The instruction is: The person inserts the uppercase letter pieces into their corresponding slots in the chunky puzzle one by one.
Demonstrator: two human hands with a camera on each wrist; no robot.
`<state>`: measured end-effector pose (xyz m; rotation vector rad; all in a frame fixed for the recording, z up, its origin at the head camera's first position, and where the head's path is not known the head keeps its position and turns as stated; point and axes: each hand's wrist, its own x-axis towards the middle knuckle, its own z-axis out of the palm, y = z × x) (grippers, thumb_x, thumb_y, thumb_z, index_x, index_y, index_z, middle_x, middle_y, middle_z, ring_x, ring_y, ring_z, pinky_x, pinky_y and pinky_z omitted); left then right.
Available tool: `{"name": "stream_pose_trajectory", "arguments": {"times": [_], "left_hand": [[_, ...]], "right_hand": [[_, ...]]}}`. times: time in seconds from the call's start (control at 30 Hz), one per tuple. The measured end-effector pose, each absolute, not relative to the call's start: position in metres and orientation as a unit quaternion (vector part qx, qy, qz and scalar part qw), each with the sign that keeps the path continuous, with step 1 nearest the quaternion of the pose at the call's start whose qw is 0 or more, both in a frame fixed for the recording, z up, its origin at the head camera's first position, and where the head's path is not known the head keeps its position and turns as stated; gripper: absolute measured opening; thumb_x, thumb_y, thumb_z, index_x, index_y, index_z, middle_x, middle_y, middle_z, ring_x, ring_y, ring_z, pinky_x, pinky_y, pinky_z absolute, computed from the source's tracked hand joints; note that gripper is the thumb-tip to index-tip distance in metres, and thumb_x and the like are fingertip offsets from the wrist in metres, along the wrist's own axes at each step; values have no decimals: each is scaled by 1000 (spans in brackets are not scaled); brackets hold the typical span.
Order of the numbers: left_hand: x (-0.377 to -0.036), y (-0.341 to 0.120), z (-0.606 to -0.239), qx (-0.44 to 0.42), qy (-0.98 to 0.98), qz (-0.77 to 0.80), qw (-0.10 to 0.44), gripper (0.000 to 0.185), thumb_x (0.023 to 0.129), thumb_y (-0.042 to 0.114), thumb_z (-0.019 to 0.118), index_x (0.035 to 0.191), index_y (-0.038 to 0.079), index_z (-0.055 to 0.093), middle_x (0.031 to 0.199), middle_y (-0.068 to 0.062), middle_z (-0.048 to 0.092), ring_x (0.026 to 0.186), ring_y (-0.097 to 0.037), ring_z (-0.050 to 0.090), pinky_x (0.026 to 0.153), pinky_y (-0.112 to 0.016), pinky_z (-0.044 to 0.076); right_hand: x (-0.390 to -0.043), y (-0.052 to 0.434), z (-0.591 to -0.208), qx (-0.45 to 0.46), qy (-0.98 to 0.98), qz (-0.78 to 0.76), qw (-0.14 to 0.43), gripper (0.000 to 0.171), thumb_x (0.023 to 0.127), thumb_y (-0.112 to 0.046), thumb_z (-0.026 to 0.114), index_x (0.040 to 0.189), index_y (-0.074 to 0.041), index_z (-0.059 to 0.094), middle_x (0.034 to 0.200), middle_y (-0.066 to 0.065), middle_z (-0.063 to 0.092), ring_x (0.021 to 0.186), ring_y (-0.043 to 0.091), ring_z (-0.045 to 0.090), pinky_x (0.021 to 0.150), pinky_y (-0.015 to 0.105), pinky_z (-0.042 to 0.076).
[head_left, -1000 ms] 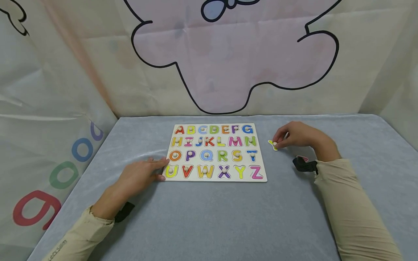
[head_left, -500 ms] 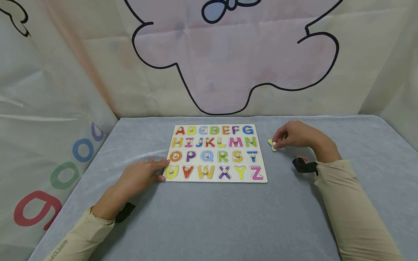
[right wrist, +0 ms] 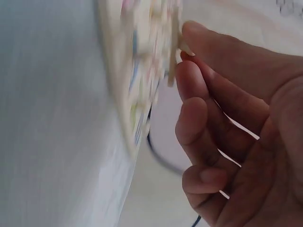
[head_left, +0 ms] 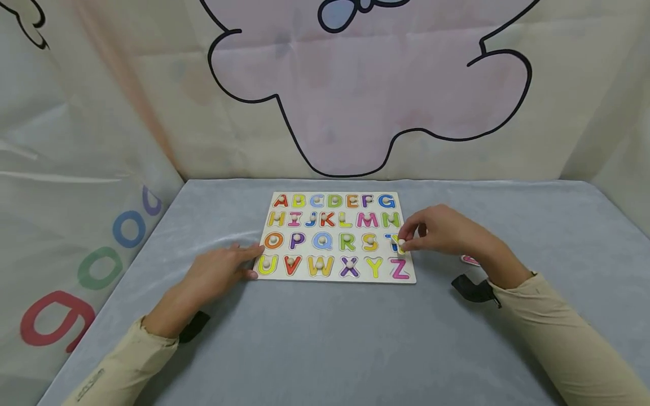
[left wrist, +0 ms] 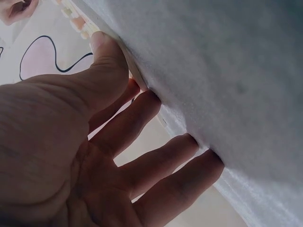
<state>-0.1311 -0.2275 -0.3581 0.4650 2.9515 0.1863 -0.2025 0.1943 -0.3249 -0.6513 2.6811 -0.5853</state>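
Pinched between my right hand's (head_left: pixel 447 232) thumb and forefinger is a small yellow piece (head_left: pixel 401 243) by its pale knob; I have it over the right edge of the board (head_left: pixel 335 278), level with the third row and covering the blue T there. From the right wrist view the piece is blurred, but I can see the fingertips (right wrist: pixel 189 75) closed on it, with the other fingers loosely curled below. Just under the pinch, toward me, sits the pink Z (head_left: pixel 399 268), and one slot further from the grip lies the yellow Y slot (head_left: pixel 374 267), which shows no knob. Behind the pinch, past my right wrist, a pink piece (head_left: pixel 469 260) lies on the grey cloth (head_left: pixel 325 338), partly hidden by the hand. A black strap (head_left: pixel 472 290) shows at that wrist.

My left hand (head_left: pixel 215 276) lies flat on the cloth, well apart from the pinch, at the opposite, left edge of the board. Its fingers are straight and spread; the forefinger tip touches the board's edge near the O (head_left: pixel 273 241) and the thumb touches it beside the U (head_left: pixel 266 265). The left wrist view shows the fingertips (left wrist: pixel 147 101) pressing down on the cloth, holding nothing.

Most other letters sit in their slots with pale knobs.
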Motion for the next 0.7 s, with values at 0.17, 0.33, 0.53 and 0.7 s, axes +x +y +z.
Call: {"name": "stream_pose_trajectory", "arguments": {"times": [0.17,0.33,0.53,0.7], "left_hand": [[-132,-227,-357,152,984,62,74,60,83,29,79,140,22,59,137,-11,64,122,-40,61,85,-54,53],[-133,-226,-357,155,983,60,73,60,84,30,78,140,23,59,138,-9,63,122,-39,62,86,-54,52],[-133,-226,-356,156,984,55,72,58,84,30,78,139,23,60,137,-10,64,121,-39,62,84,-54,53],[-133,-225,-356,152,984,53,78,59,84,30,77,140,23,59,137,-10,64,123,-40,61,87,-55,52]], "right_hand": [[-190,170,-329,-262,924,-223,169,11,83,-28,81,91,-22,76,79,-10,67,75,12,56,62,25,45],[-185,159,-337,-262,920,-232,178,9,82,-24,81,90,-23,76,78,-11,68,72,10,57,64,25,45],[-184,153,-344,-262,917,-230,196,10,83,-25,81,91,-22,76,73,-9,65,68,9,56,62,24,45],[-181,152,-345,-277,912,-226,200,9,85,-23,79,93,-22,76,72,-9,63,69,8,56,60,23,45]]}}
